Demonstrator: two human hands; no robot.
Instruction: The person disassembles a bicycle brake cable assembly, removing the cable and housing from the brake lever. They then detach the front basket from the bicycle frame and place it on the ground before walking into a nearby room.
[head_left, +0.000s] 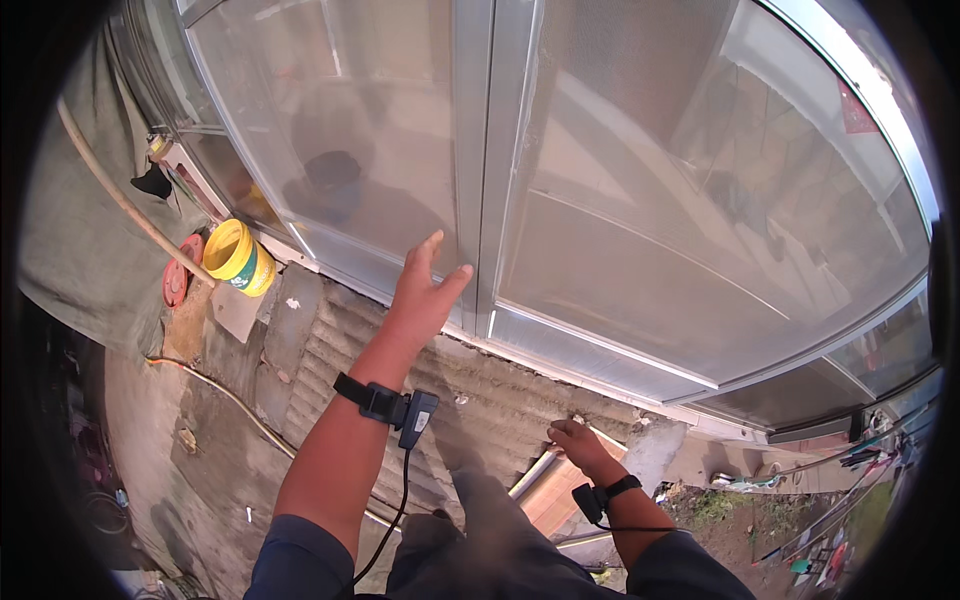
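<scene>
My left hand (pixel 430 292) is raised in front of the glazed double door (pixel 487 150), thumb and fingers apart, with nothing in it. Its fingertips are near the metal strip where the two door leaves meet; whether they touch it I cannot make out. Lower down on the right, my right hand (pixel 588 449) has its fingers curled at the upper edge of a flat, wood-coloured panel (pixel 562 497) with pale edging. My forearm and leg partly cover the panel. Each wrist wears a black strap with a small device and cable.
A yellow bucket (pixel 240 258) stands left of the door, beside a red lid-like disc (pixel 182 271). A hose (pixel 235 398) crosses the ridged concrete (pixel 335 345). A grey-green cover (pixel 90 230) hangs far left, with a long pole against it. Long-handled tools (pixel 830 520) lie far right.
</scene>
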